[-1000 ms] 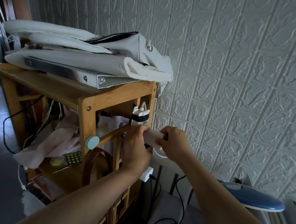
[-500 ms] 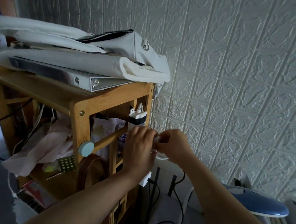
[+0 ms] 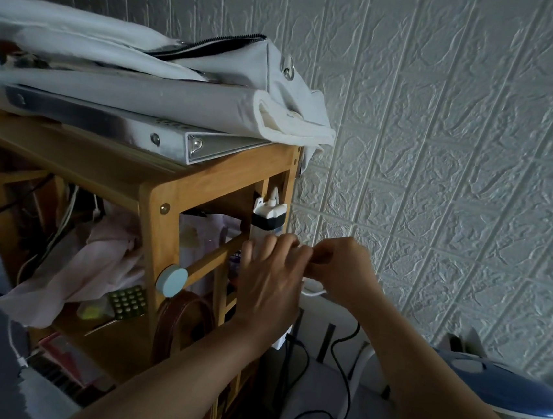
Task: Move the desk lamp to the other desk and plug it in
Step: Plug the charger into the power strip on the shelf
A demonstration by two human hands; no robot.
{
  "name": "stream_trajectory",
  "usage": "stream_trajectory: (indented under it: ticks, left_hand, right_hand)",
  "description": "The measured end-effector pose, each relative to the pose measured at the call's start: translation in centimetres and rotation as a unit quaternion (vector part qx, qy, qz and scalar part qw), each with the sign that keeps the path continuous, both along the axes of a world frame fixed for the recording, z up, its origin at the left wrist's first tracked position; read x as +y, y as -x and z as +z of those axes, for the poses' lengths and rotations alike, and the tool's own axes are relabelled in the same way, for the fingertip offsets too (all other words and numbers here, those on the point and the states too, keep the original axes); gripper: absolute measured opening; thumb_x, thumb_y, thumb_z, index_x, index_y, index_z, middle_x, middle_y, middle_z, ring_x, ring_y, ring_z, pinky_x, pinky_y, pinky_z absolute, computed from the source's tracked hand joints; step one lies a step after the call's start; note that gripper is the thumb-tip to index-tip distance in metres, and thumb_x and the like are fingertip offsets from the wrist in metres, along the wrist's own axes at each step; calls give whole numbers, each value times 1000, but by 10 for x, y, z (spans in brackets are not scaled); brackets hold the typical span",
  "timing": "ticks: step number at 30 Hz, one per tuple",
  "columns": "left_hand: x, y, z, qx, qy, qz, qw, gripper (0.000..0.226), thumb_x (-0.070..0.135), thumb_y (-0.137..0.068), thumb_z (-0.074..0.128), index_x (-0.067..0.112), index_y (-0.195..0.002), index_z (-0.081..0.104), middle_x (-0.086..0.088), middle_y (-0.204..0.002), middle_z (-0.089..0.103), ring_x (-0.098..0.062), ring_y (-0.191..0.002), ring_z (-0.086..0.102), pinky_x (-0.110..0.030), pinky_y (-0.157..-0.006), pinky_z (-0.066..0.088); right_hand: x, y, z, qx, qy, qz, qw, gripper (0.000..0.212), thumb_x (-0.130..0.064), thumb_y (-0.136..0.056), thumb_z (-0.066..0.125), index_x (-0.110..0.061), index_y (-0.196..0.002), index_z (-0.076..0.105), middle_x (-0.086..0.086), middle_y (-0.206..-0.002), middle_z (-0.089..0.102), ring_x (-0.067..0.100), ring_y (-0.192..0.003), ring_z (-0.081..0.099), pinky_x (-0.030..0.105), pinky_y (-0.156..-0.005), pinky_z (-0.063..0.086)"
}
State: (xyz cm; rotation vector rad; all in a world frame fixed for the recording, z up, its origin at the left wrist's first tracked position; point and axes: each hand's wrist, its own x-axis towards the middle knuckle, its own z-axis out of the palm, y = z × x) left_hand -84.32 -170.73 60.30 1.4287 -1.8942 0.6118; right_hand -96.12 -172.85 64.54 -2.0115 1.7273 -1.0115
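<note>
Beside the wooden shelf: both hands meet at its wall-side corner, just below a white power strip (image 3: pixel 267 220) strapped upright to the rear post.
Wooden shelf (image 3: pixel 217 183): carries a ring binder (image 3: pixel 160 135) and folded white bags (image 3: pixel 180 75) on top; loose cloth and cables fill the lower tier.
Left hand (image 3: pixel 270 276): back toward the camera, fingers curled forward onto the strip's lower part; I cannot tell whether they grip it or only brace it.
Right hand (image 3: pixel 340 269): fingertips drawn together toward the left hand as if pinching something small; the pinched item itself is hidden between the two hands.
White cord (image 3: pixel 313 289): a short loop shows beneath the right hand, running toward the strip; probably the lamp's lead.
Desk lamp (image 3: pixel 501 389): its blue head lies at lower right, down and to the right of the hands and well apart from them, nearer the right arm.
Black cable (image 3: pixel 343 357): hangs below the hands toward the floor.
Key relation: the strip's long axis is vertical, so its sockets appear to face sideways toward the wall gap; the right hand, on that side, is better placed to push a plug straight in while the left steadies the strip.
Step in hand: seemingly seating or aligning the plug; not confirmed, since the socket face is out of sight.
</note>
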Motion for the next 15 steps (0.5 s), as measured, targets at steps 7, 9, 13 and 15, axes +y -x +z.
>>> stream_trajectory:
  ticks: [7,9,13,15]
  left_hand:
    - [-1,-4,2,9,-14,-20,1000,41,17,-60,75,25,-96,56,2,-102,63,-24,-95,57,-41,-80,45]
    - [0,-3,2,13,-16,-20,1000,41,16,-61,75,24,-96,56,0,-103,63,-25,-96,58,-44,-82,46]
    - [5,0,2,15,-28,-8,999,35,13,-67,71,21,-99,58,-4,-106,64,-29,-101,57,-50,-87,45]
    - [6,-2,3,0,-35,-8,999,33,13,-73,66,22,-104,57,-4,-111,62,-30,-105,54,-52,-90,41]
  right_hand:
    - [2,-5,0,7,3,-15,1000,8,-18,-70,78,-13,-76,74,-2,-64,66,13,-63,64,26,-66,53]
    - [6,-8,-1,3,3,-22,1000,8,-18,-74,75,-12,-77,73,4,-70,68,18,-67,65,26,-63,51]
    - [17,-12,-9,-5,-8,-48,999,20,-19,-81,68,-13,-100,68,7,-91,71,21,-86,67,23,-64,47]
    - [27,-9,-15,-27,-17,-58,998,47,-23,-81,69,-13,-125,54,8,-119,66,24,-108,61,29,-83,48]
